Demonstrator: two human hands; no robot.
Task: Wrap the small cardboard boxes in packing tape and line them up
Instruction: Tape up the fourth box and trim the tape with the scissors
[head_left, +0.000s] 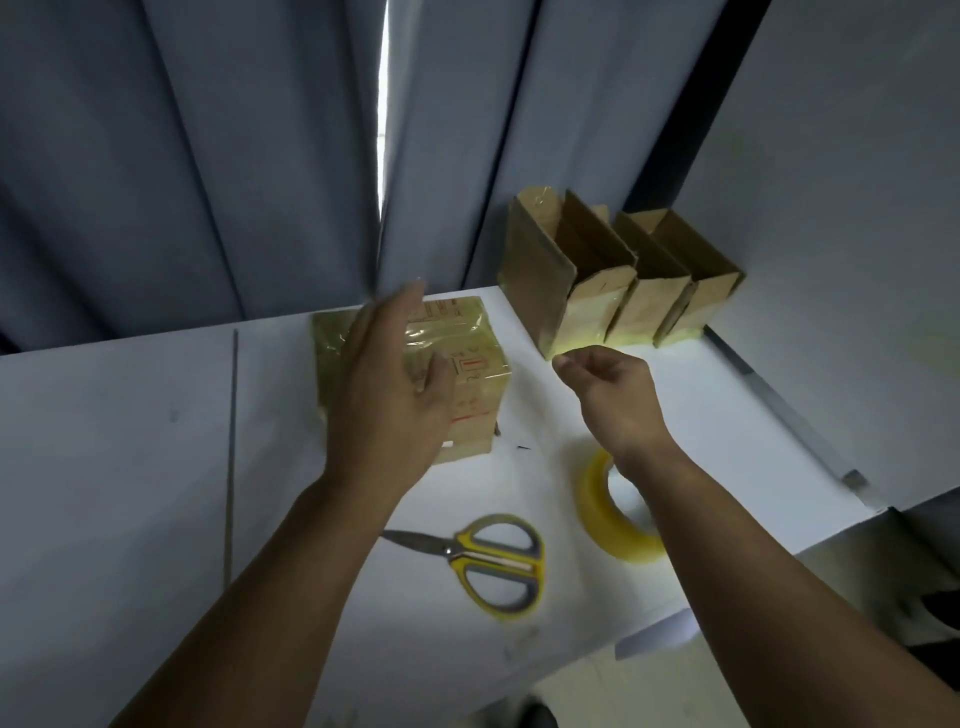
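Your left hand (389, 384) lies flat over the small cardboard box wrapped in glossy clear tape, with red printing on its sides (478, 364). The fingers are straight and spread across its top, gripping nothing. The hand is blurred, so I cannot say for sure that the palm presses on the box rather than hovering just above it. That box sits on the white table (130, 441) near its far edge, in front of the grey-blue curtain (208, 156).

Your right hand (608, 395) is raised over the table to the right of the box and apart from it. Its fingers are curled in, and the thumb and forefinger tips come close together. Whether they pinch a thin strip of tape or hold nothing, I cannot tell.

Just beyond that hand, three brown cardboard boxes with their top flaps standing open (649, 306) form a row, side by side and touching, against the pale wall (857, 156) at the table's far right. Their lower halves shine with tape.

Under your right wrist the yellowish roll of clear packing tape (597, 499) lies on the table, partly hidden by the forearm. Between your two forearms lie the scissors with yellow and grey handles (488, 558), blades closed and pointing left.
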